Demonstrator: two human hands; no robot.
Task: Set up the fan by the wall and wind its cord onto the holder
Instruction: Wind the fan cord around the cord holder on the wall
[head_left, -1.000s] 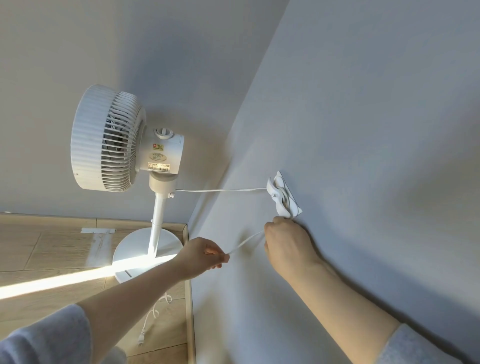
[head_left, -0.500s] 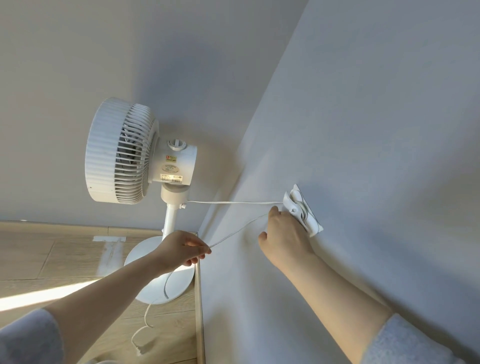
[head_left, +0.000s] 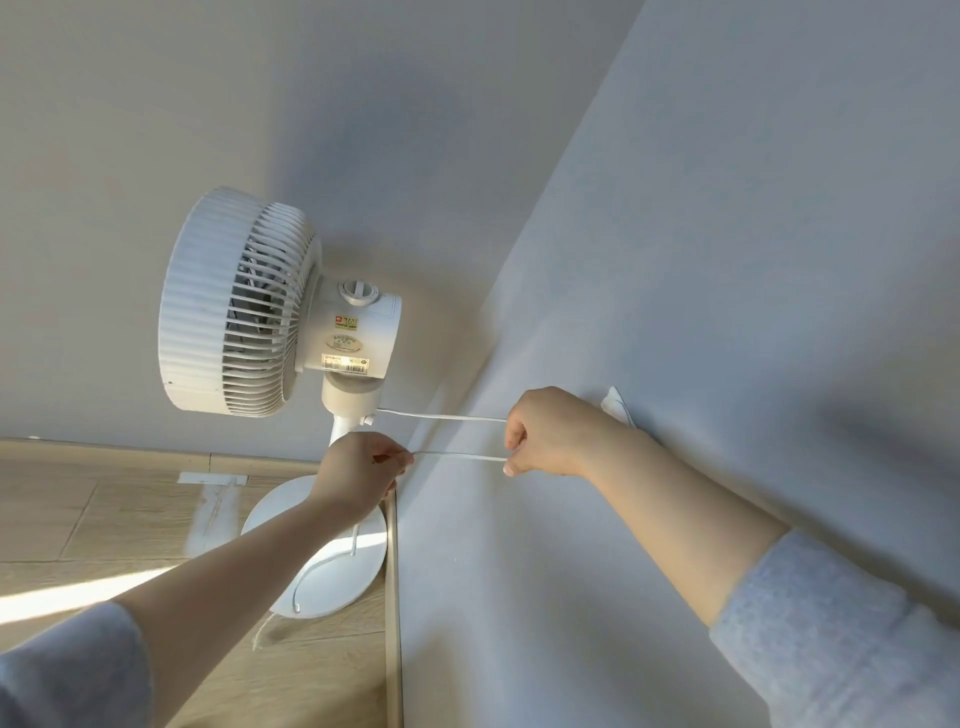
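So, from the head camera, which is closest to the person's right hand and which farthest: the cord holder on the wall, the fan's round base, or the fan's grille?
From the right hand:
1. Cord holder, just behind it on the wall.
2. Fan's round base, lower left on the floor.
3. Fan's grille, upper left.

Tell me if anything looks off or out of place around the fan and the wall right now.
Nothing looks damaged or askew. The fan stands upright by the wall. The only loose end is the cord: past the left hand its slack trails over the fan base onto the floor.
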